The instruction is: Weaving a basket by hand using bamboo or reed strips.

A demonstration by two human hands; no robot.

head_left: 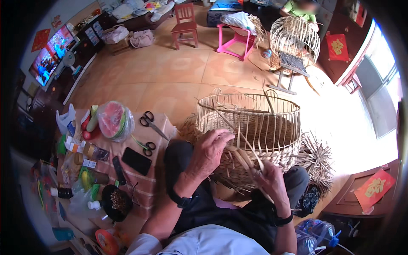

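right hand [272, 182]: thumb and fingers clamped on flat tan plant-fibre strips [242, 157], which run up and leftward from the grip. left hand [214, 148]: fingertips drawn in close together at the upper part of the strips, back of hand turned up; cannot tell whether a strand is pinched there. black wristwatch [185, 200] on left wrist, black band [284, 221] on right.

work piece: round straw-coloured woven basket [276, 151], directly beyond both hands, between the dark-trousered knees [180, 155]. lower wall densely woven; upper wall of spaced upright ribs up to a thin hoop rim. loose brown straw bundle [316, 159] just right of basket.

left side: table under tan striped cloth [142, 193]. on it, black rectangular phone [136, 161], large black-handled scissors [155, 125] with blades parted, smaller black-handled scissors [148, 148], cut watermelon in clear plastic wrap [114, 120], round black bowl of small brown pieces [117, 202].

farther out, across tiled floor [170, 91]: red wooden chair [185, 27], bright pink plastic stool [236, 42]; upper right, person in green top [293, 7] behind a second, open-ribbed basket [295, 38].
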